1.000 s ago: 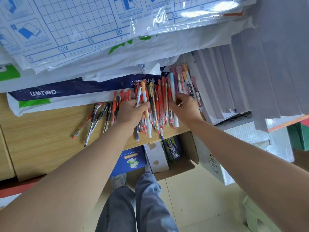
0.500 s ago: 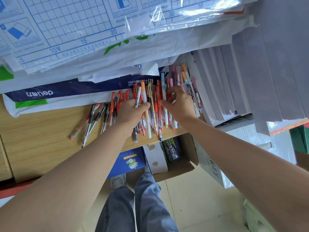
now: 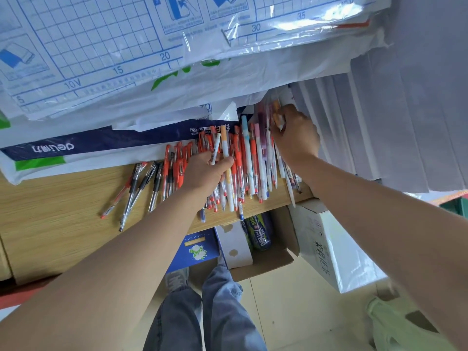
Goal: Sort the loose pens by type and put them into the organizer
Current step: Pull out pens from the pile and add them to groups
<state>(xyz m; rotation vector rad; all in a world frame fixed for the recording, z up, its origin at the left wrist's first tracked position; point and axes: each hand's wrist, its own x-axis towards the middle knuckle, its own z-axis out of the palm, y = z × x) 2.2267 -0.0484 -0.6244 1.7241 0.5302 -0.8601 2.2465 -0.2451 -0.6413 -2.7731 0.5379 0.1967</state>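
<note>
A heap of loose pens (image 3: 243,163), mostly red gel pens with some white and pastel ones, lies on the wooden shelf (image 3: 58,219). A few black and clear pens (image 3: 141,184) lie apart at its left. My left hand (image 3: 205,173) grips a white pen and an orange-capped pen (image 3: 225,153) over the heap's left side. My right hand (image 3: 295,138) reaches to the heap's far right end, fingers curled round the orange-tipped pens (image 3: 277,115) there. No organizer is in view.
Plastic-wrapped packs (image 3: 126,59) and a blue-banded pack (image 3: 106,141) crowd the shelf behind the pens. Grey-white folders (image 3: 379,122) stand at the right. Below the shelf sit a white box (image 3: 326,247), a cardboard box (image 3: 268,264) and a blue box (image 3: 197,249). My legs (image 3: 202,312) are beneath.
My right hand has moved from the middle of the heap up and right to its far end. My left hand has stayed on its two pens.
</note>
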